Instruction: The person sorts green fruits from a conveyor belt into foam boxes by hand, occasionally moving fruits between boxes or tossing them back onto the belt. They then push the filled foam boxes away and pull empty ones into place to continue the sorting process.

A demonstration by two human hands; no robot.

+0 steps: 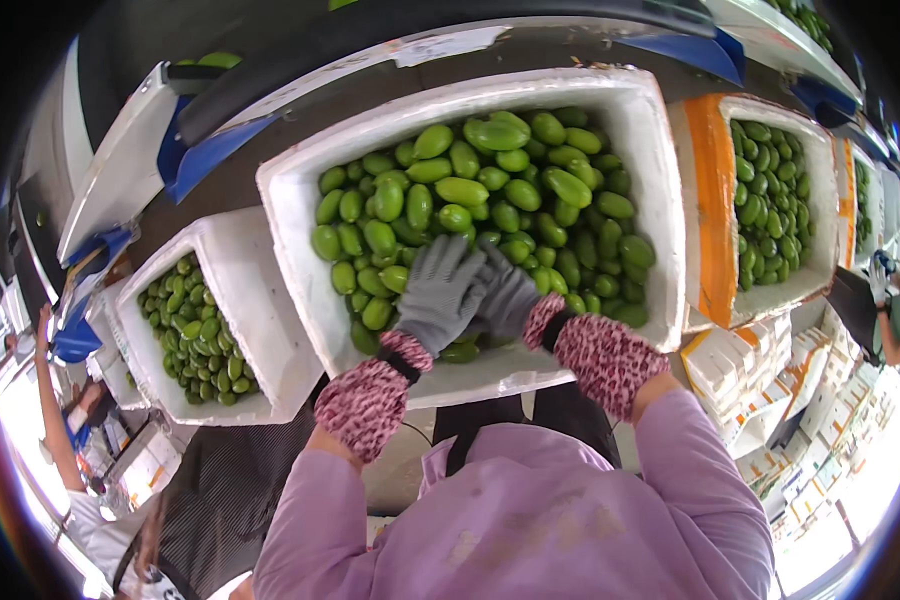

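Note:
A large white foam box [305, 240] full of glossy green oval fruit [460, 191] stands right before me. Both hands wear grey gloves with pink patterned cuffs and rest on the fruit by the box's near wall. My left hand [440, 295] lies back up with its fingers stretched forward and close together. Beside it, my right hand [510, 292] reaches up and to the left, its fingers extended against the left one. The left hand's edge partly covers its fingers. Neither hand visibly grasps a fruit.
Another foam box of smaller green fruit [195, 330] stands at left, and a box with orange tape [712, 210] at right. A machine with a dark padded edge [450, 22] and blue flaps [705, 55] runs along the far side. White boxes [750, 375] are stacked at lower right; other people work both sides.

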